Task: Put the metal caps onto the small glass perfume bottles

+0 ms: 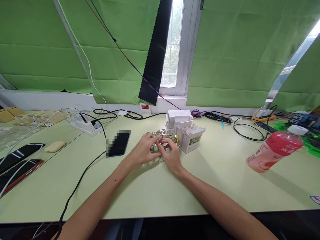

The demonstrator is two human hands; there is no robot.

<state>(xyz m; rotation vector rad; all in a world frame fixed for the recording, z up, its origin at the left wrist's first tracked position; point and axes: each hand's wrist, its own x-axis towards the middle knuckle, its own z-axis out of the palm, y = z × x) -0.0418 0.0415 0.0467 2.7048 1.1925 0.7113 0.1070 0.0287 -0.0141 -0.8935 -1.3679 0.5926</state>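
Note:
My left hand and my right hand meet at the middle of the table, fingertips closed together around the top of a small glass bottle. My fingers cover much of it, so its cap is hard to make out. Several similar small bottles stand close behind and beside my hands, among them one with a gold cap near my right fingers and one with a silver cap. Just right of the bottles are small white boxes, the nearest an open-topped box with a picture on its side.
A dark phone lies left of my hands, with a black cable running past it. A white power strip sits further back. To the right stands a pink drink bottle. Coiled black cables lie along the wall.

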